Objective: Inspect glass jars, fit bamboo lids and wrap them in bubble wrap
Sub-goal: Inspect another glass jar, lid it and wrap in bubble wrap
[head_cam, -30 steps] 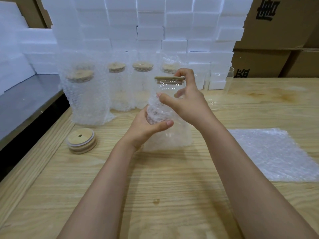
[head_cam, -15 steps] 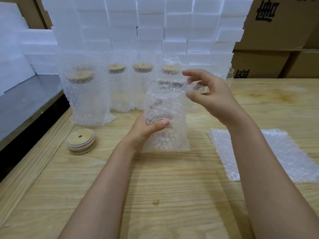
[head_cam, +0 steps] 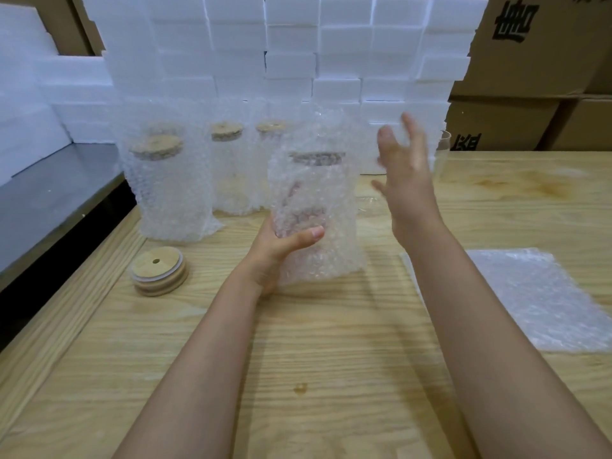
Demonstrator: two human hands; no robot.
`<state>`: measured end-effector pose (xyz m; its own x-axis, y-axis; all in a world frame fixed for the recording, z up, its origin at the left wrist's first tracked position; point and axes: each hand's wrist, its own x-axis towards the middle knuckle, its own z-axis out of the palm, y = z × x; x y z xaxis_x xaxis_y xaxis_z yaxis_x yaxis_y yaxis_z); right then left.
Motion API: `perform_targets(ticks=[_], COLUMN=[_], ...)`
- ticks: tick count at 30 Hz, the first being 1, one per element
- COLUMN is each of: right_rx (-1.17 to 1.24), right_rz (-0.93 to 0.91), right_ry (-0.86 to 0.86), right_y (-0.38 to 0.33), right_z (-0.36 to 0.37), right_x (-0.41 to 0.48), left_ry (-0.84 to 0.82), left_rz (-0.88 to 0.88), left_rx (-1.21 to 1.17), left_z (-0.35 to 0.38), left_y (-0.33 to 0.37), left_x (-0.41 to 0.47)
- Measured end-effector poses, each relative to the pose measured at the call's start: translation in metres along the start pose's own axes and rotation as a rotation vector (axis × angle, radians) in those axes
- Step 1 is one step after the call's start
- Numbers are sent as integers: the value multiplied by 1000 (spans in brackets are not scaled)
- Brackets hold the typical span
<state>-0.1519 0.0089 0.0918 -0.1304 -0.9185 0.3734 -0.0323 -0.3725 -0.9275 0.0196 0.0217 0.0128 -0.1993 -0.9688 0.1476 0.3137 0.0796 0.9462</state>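
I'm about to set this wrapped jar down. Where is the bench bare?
The bench is bare near you, between the lid stack and the bubble wrap sheet, and far right behind that sheet. Back left is crowded with wrapped jars against foam blocks.

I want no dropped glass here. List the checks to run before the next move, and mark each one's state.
1. Left hand grips the wrapped jar low down: ok.
2. Bamboo lid sits on the jar, seen through the wrap: ok.
3. Wrap's loose edge secured: cannot tell.
4. Right hand open, off the jar: ok.
5. Next bubble wrap sheet lies flat on the table: ok.
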Motion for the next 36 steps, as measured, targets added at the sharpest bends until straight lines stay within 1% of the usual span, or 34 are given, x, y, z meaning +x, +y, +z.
perform_targets(ticks=[1,2,3,4,5,6,7,8,10,11,13,15,17,18,20,23,25,28,29,31,32,33,34,35,36], right_rx=[52,83,93,96,99,93,82,76,36,-29,-170,-239,-251,-243,-209,-114,-41,39,74,169,225,269,296,306,306], right_rz=[154,248,270,244,187,101,1,-88,-208,-247,-299,-275,-184,-135,-54,32,48,74,79,93,101,108,116,124,128], right_ry=[-101,-177,-185,-118,-1,131,208,210,81,24,0,-3,-52,-80,-113,-84,-62,-104,-133,-218,-276,-333,-377,-408,-428], right_y=[5,10,15,19,22,23,25,25,26,26,27,30,38,43,47,48,48,48,49,51,52,53,54,56,57], right_z=[-1,-2,-2,-1,-1,-1,-1,-1,10,18,35,48,58,62,69,66,55,37,31,21,18,16,14,14,13], right_x=[2,3,2,2,1,0,-2,-4,-13,-20,-33,-43,-52,-55,-57,-47,-37,-27,-24,-19,-18,-18,-18,-19,-19], left_ry=[9,14,18,19,22,29,47,75,151,191,264,363,479,508,504,451,388,293,305,398,443,446,394,304,208], left_rz=[22,37,43,43,47,59,73,91,162,206,280,320,335,360,428,509,576,669,697,690,642,561,475,414,386], left_rx=[-15,-25,-35,-49,-57,-55,-50,-46,-13,16,86,205,315,358,497,750,791,694,657,593,557,499,423,356,326], left_z=[-1,-2,-4,-5,-6,-6,-6,-4,1,3,5,6,8,11,16,19,19,20,20,17,15,12,9,5,2], left_y=[0,1,2,3,4,4,5,5,6,6,6,5,1,-2,-6,-13,-16,-14,-13,-10,-10,-8,-6,-5,-4], left_x=[1,2,2,3,3,3,3,4,5,5,6,7,8,8,5,0,-2,-5,-6,-5,-4,-4,-5,-4,-5])
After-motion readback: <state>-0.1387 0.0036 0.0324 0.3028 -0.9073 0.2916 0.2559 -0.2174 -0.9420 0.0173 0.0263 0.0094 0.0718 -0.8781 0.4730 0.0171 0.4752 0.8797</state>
